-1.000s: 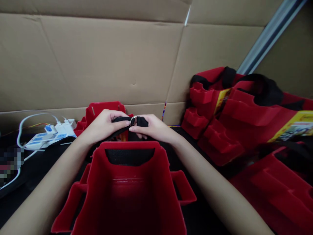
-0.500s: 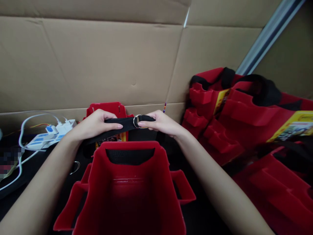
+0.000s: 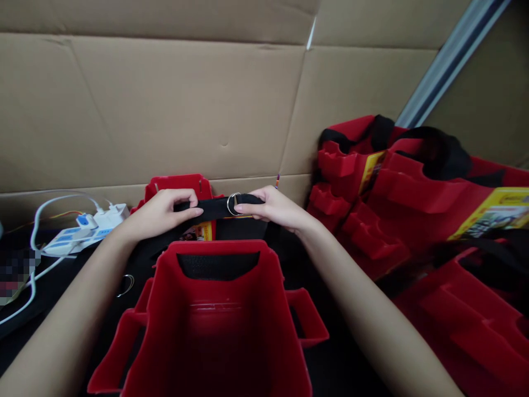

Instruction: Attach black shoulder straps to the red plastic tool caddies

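A black webbing strap [image 3: 215,209] is stretched between my two hands, above the far rim of a red plastic bin [image 3: 225,342]. My left hand [image 3: 167,212] is closed on the strap's left part, thumb in front and fingers behind. Close to a pair of metal rings [image 3: 233,204] threaded on the strap, my right hand [image 3: 275,208] pinches its right part, the thumb lying along it. More black webbing [image 3: 217,266] shows through the slot in the bin's far wall. The bin is open at the top and has side pockets.
Several red bins with black straps [image 3: 430,204] stand at the right. Another red bin [image 3: 182,184] sits behind the strap. At the left lie a white power strip [image 3: 78,238] with cables and a loose metal ring [image 3: 127,285]. A cardboard wall [image 3: 185,105] closes the back.
My left hand has slid slightly left along the strap and its fingers have curled more. The right hand keeps its pinch near the rings. The view has shifted a little.
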Tool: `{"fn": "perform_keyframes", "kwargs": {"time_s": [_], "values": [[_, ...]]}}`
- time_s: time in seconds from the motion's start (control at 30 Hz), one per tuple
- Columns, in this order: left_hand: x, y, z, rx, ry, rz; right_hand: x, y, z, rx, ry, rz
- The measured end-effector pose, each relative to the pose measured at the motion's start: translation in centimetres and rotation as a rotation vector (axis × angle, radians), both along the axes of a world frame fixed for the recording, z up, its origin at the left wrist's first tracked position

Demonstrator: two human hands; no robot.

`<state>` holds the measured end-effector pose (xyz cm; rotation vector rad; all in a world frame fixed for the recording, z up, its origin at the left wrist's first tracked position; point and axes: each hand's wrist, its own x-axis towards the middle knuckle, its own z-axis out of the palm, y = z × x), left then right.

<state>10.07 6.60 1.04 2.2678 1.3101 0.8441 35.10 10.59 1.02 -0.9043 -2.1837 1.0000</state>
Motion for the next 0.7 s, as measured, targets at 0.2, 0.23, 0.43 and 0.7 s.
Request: {"fn": "perform_keyframes", "kwargs": {"time_s": [0.2,0.23,0.43,0.7], "values": [[-0.3,-0.3,0.1,-0.17,-0.111,-0.068,0.3,0.0,0.3,0.07,-0.096,0.001],[-0.4,-0.3,0.1,-0.191,-0.14,-0.055,0.3,0.0,0.3,0.07,-0.103,-0.003],[-0.6,-0.4,0.3,-0.227,-0.143,-0.003,-0.1,-0.3,-0.1,-0.012,-0.039,0.033],[-1.1,-0.4,0.6,-0.234,-0.159,0.031,0.3,0.0,0.0,0.013,-0.005,-0.08]]}}
